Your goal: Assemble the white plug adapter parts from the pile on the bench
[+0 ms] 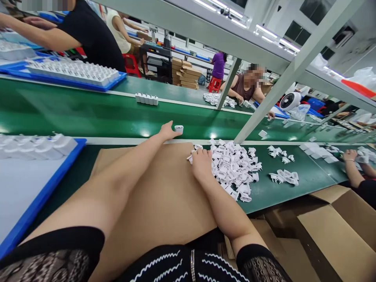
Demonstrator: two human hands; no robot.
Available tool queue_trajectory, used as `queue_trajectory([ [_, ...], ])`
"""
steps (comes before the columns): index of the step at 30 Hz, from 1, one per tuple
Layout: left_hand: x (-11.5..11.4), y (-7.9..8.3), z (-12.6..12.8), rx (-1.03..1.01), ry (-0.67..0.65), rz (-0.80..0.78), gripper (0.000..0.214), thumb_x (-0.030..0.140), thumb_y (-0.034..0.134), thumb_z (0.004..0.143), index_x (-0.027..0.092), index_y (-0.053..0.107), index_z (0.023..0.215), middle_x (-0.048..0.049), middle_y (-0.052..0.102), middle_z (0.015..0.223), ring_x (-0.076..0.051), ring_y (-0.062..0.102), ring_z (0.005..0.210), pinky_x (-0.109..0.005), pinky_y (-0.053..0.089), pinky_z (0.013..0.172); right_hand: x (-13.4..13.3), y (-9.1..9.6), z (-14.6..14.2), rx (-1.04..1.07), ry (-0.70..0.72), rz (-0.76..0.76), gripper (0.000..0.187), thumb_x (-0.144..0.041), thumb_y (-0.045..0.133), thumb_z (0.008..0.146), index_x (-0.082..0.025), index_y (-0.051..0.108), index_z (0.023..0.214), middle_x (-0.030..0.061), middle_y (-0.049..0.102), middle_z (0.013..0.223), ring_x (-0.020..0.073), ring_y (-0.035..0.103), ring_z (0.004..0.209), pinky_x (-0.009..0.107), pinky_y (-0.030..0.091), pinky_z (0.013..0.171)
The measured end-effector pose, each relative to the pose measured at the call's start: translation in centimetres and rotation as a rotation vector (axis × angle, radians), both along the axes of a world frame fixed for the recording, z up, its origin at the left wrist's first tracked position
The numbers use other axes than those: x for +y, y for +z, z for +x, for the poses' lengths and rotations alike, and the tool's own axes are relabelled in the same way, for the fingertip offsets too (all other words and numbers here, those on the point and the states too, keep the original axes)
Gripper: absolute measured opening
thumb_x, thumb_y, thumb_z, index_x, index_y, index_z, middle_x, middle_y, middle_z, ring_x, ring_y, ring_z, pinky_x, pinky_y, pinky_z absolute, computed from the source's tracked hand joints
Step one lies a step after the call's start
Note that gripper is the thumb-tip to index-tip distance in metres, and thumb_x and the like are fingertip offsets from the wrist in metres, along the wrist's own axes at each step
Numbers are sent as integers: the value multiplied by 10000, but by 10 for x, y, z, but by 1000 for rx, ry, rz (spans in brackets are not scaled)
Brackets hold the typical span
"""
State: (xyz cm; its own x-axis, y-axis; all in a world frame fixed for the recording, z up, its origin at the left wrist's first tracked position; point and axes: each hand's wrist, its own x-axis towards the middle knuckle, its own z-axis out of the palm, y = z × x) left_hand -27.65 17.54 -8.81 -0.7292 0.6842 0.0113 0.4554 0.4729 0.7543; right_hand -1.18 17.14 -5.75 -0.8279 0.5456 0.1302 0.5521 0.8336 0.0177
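Note:
My left hand [169, 131] reaches over the green conveyor belt, thumb and fingers apart. Just beyond the thumb is a small white box-shaped plastic housing [179, 129] with an opening in its top. At the left edge of a heap of white plastic plug parts [233, 166], my right hand [201, 162] has its fingers curled down. One white plug part [190, 158] pokes out at the left of these fingers, which seem closed on it; the grip is partly hidden. Beneath my forearms lies a flat brown cardboard sheet [164, 188].
A blue-rimmed tray [44, 196] with white housings is at left. Across the belt are another filled blue tray [113, 83] and a row of housings [147, 99]. A slanted metal post [264, 102] rises behind the heap. Open cartons [337, 223] stand lower right. Co-workers sit around.

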Motion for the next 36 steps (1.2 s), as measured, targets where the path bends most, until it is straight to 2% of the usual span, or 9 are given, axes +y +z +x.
queue_trajectory([
  [3,11,-2,6,-21,47,30,662,390,845,736,116,664,1311,-192,683,1359,-338,648,1224,-369,497,988,-2,-2,-2,162,71,-90,267,-53,517,898,-152,658,1102,167,685,1197,322,588,1189,466,404,1032],
  [6,-4,4,14,-13,79,86,457,373,790,790,130,724,1172,-158,741,1228,-309,684,1118,-361,507,938,-1,-8,-1,297,97,-240,258,-44,542,854,-194,605,1054,97,708,1083,265,656,1046,412,474,945],
  [12,-104,12,59,2,-4,190,405,455,809,750,222,760,1079,-54,774,1142,-282,687,1084,-355,507,962,-1,-16,-5,859,226,-1093,526,-270,764,758,-264,460,1186,5,680,1043,173,715,874,321,565,813],
  [15,-162,7,99,-128,-54,211,477,550,803,734,224,754,1078,-69,786,1081,-306,706,1045,-412,522,952,-9,-11,-5,850,292,-1249,477,-321,796,731,-254,503,1102,16,699,1014,185,717,916,344,564,865],
  [18,-200,-5,130,-225,-90,227,499,586,784,754,242,749,1113,-73,783,1097,-305,709,1045,-437,529,952,-20,-5,0,744,382,-1183,320,-300,705,831,-249,562,1113,47,714,1108,187,705,1028,372,542,962],
  [20,-211,-13,141,-189,-124,244,462,582,766,779,254,753,1105,-70,778,1097,-304,700,1046,-444,527,948,-27,-3,5,662,450,-1173,388,-256,668,853,-255,532,1217,47,718,1122,181,707,1034,382,537,991],
  [23,-214,-22,143,-51,-157,248,410,548,756,795,266,750,1092,-63,772,1086,-314,673,1061,-466,497,969,-31,-4,8,573,464,-1132,491,-225,684,825,-249,478,1271,28,731,1035,176,710,904,361,566,885],
  [28,-211,-32,134,79,-200,211,361,533,727,847,249,726,1069,-63,739,1061,-305,640,1053,-469,453,971,-27,-1,9,483,464,-704,243,-179,621,867,-218,668,1102,50,725,1018,181,644,846,333,527,789],
  [36,-213,-33,132,95,-226,203,324,513,743,845,244,734,1025,-54,696,986,-294,611,1034,-446,425,970,-23,3,12,278,443,-413,500,-26,481,807,-173,660,1251,114,650,1096,237,595,983,373,510,870],
])
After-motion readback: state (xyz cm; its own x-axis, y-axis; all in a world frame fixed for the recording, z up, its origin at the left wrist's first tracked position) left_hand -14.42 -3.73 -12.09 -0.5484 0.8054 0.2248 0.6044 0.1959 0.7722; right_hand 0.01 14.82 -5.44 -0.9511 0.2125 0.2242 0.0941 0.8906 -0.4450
